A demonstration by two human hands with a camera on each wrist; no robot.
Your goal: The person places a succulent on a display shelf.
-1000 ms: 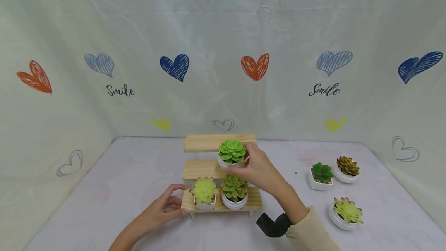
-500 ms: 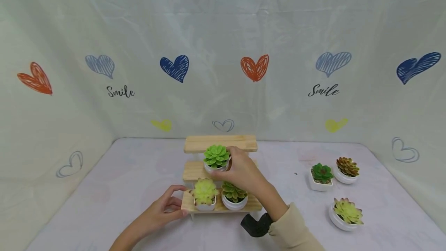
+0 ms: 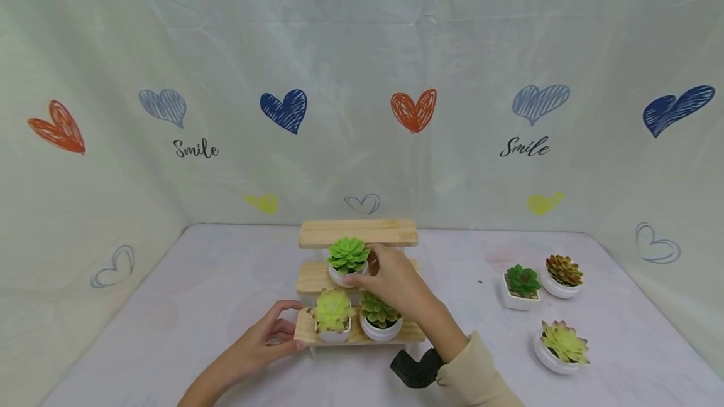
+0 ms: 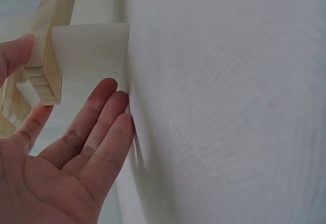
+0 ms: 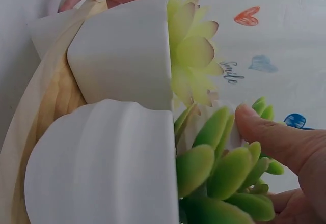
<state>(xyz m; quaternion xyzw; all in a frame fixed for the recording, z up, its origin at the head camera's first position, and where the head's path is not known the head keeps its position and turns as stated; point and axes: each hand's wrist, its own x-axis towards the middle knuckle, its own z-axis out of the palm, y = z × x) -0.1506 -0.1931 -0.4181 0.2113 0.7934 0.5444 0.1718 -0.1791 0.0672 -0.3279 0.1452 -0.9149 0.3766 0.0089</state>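
Observation:
A three-tier wooden shelf stand [image 3: 396, 231] stands on the table. My right hand [image 3: 393, 278] grips the white round pot of a bright green succulent [image 3: 347, 254] at the left part of the middle tier. My left hand [image 3: 263, 341] pinches the left end of the bottom plank [image 4: 43, 76] between thumb and index finger, its other fingers loosely extended. On the bottom tier are a pale yellow-green succulent [image 3: 332, 311] in a square white pot and a darker green succulent [image 3: 380, 313] in a round pot. In the right wrist view these two pots hide most of the held one.
To the right on the table [image 3: 475, 357] stand a dark green succulent [image 3: 522, 282] in a square pot, a brownish succulent [image 3: 564, 271] and a yellow-green one [image 3: 564, 343] in round pots. A white curtain [image 3: 351, 49] with printed hearts hangs behind.
My right hand has carried the bright green succulent left, from the right side of the middle tier to its left part, then slightly lower. The left hand keeps its place on the plank.

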